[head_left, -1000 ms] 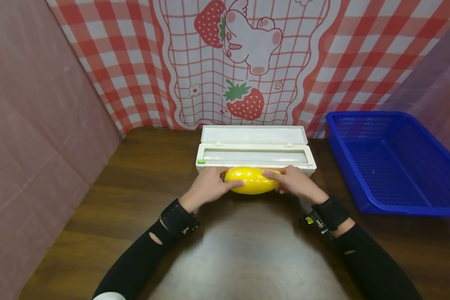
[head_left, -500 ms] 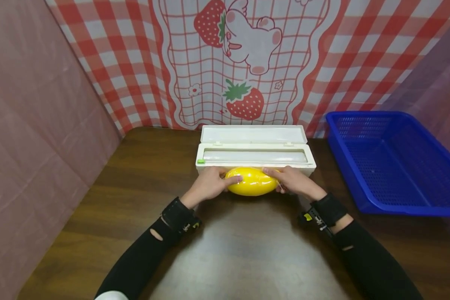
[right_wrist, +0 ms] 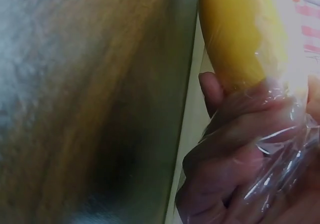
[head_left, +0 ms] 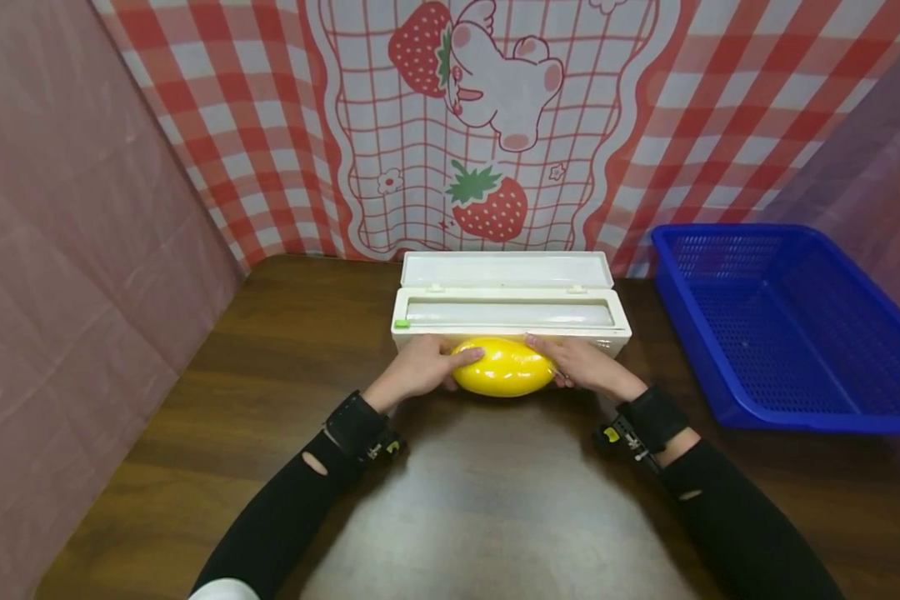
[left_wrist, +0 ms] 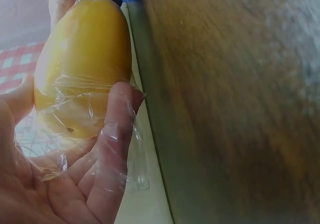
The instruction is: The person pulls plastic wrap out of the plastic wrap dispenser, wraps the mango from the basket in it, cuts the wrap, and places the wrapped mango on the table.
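Observation:
In the head view a glossy yellow oval fruit, like a melon [head_left: 504, 368], is held up level between both hands, just in front of a white cling film box [head_left: 510, 317]. Clear cling film [left_wrist: 75, 107] clings to it and hangs loose at its ends. My left hand [head_left: 422, 367] grips the left end, thumb on top and fingers beneath, with film crumpled against them in the left wrist view. The right hand [head_left: 581, 362] holds the other end; in the right wrist view its curled fingers [right_wrist: 240, 159] lie under film. The melon's underside is hidden in the head view.
The box's lid [head_left: 506, 269] stands raised at the back, and a green slider [head_left: 402, 323] sits at its left. A blue plastic basket [head_left: 727, 375] stands on the right of the wooden table [head_left: 285, 350]. A red checked cloth [head_left: 270, 125] hangs behind.
The melon has come slightly nearer to me and turned a little. My left thumb now lies higher on it, and the left hand covers the gap at that end. The box and basket stay put.

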Tool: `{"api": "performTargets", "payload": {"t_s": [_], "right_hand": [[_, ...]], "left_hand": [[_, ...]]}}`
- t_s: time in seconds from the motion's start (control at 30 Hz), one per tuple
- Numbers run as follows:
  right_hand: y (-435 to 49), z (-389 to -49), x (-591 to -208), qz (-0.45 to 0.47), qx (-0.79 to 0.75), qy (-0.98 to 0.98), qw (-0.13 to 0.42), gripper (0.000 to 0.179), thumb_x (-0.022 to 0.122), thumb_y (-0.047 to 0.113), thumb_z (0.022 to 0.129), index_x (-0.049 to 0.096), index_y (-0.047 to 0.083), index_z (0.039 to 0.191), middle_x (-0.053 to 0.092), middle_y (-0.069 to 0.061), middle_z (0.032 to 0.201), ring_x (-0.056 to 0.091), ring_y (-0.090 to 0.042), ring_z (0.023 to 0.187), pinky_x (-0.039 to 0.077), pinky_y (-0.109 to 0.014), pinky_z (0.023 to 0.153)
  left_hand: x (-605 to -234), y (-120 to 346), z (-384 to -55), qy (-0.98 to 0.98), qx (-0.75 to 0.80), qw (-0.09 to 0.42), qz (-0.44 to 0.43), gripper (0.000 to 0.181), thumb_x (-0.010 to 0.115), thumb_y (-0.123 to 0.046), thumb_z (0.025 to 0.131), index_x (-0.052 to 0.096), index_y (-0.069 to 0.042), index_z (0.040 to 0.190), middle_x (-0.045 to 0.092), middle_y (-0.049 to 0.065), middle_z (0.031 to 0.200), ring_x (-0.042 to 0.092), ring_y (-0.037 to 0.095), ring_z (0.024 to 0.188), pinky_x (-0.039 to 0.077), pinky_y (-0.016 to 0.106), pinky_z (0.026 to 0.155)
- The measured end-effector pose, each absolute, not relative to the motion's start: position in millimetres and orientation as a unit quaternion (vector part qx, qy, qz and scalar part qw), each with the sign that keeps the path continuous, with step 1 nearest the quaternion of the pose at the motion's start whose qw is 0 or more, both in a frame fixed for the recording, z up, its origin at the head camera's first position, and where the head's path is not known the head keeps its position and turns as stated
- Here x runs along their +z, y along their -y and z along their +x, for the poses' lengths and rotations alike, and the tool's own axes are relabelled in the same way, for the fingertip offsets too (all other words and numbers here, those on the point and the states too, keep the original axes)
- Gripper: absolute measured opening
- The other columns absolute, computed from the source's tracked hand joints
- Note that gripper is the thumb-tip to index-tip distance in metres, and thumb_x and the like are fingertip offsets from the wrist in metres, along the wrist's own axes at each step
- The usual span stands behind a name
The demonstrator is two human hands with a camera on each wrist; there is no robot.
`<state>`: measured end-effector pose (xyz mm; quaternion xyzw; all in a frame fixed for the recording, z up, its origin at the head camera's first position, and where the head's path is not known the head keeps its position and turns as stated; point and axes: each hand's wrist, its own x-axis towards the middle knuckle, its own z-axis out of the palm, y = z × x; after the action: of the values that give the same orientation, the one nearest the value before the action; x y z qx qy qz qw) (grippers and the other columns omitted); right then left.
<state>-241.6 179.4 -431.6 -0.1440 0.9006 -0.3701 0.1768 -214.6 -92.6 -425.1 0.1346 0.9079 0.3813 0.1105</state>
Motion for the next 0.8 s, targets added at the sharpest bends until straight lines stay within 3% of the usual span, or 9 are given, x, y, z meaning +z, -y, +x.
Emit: {"api": "performTargets", "payload": {"t_s": [0.33,0.57,0.67,0.8], "right_hand": [[-176.7,-241.0,-438.4,-0.134,-0.385,-0.897,0.170,0.066,0.029,0.067,0.090,0.057,0.008,0.079,0.050,-0.008,0.056,0.046,-0.022,0.046,0.036,-0.029,0.045],[-190.8,-234.9,-439.5,-0.078,-0.418,-0.891,0.159,0.074,0.026,0.071,0.087,0.057,0.006,0.072,0.055,-0.008,0.059,0.052,-0.020,0.050,0.042,-0.030,0.049],[-204.7,-227.1,-436.2,-0.106,-0.384,-0.913,0.084,0.065,0.031,0.066,0.090,0.058,0.010,0.070,0.054,-0.005,0.059,0.050,-0.020,0.051,0.042,-0.032,0.050],[-214.8,-211.9,-430.3,-0.150,-0.301,-0.937,-0.094,0.042,0.045,0.055,0.090,0.059,0.021,0.071,0.049,0.005,0.058,0.044,-0.014,0.051,0.036,-0.032,0.050]], "left_hand": [[-427.7,91.6,-216.8,-0.900,0.395,0.145,0.115,0.072,0.042,-0.079,0.074,0.062,-0.011,0.069,0.063,0.001,0.063,0.062,0.017,0.058,0.046,0.033,0.057],[-425.0,91.9,-219.8,-0.846,0.486,0.202,0.080,0.069,0.052,-0.073,0.073,0.063,-0.010,0.097,0.063,0.011,0.079,0.064,0.024,0.062,0.051,0.036,0.059],[-424.7,93.1,-220.4,-0.833,0.505,0.214,0.069,0.069,0.051,-0.073,0.073,0.062,-0.011,0.102,0.063,0.012,0.082,0.064,0.025,0.063,0.051,0.038,0.060],[-422.9,94.2,-218.9,-0.829,0.512,0.217,0.062,0.068,0.051,-0.072,0.075,0.062,-0.010,0.101,0.064,0.013,0.082,0.064,0.026,0.063,0.052,0.039,0.061]]}}
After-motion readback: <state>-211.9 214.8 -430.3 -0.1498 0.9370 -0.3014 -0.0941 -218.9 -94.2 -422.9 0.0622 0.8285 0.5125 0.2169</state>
